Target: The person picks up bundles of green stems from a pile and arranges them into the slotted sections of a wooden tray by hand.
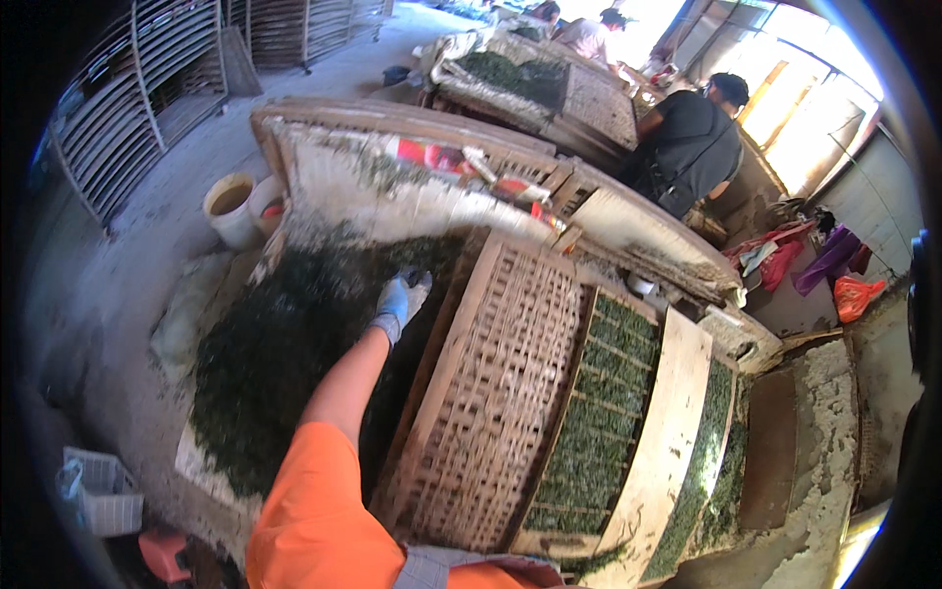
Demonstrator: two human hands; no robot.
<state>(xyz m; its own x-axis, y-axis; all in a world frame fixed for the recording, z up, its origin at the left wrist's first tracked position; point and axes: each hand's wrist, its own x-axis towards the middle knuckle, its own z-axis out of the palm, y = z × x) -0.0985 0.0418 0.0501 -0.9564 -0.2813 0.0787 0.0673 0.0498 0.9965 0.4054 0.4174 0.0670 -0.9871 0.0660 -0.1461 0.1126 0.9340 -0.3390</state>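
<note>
My left hand (404, 296), in a light blue glove with dark, wet-looking fingertips, reaches out over a heap of dark green seaweed-like strands (285, 334). The heap fills the left part of a large pale work table. My fingers are small and dark against the strands, so whether they grip any is unclear. Right of the hand lies a woven slatted panel (500, 363) with a wooden edge. Beyond it is a wooden frame (589, 412) covered with a layer of green strands, then a bare pale board (657, 432). My right hand is out of view.
A raised table wall (392, 196) runs along the far side. Slatted racks (147, 88) stand at the far left, and a white bucket (233, 208) sits on the floor. A grey crate (103, 491) is at lower left. A person in black (692, 142) works beyond the wall.
</note>
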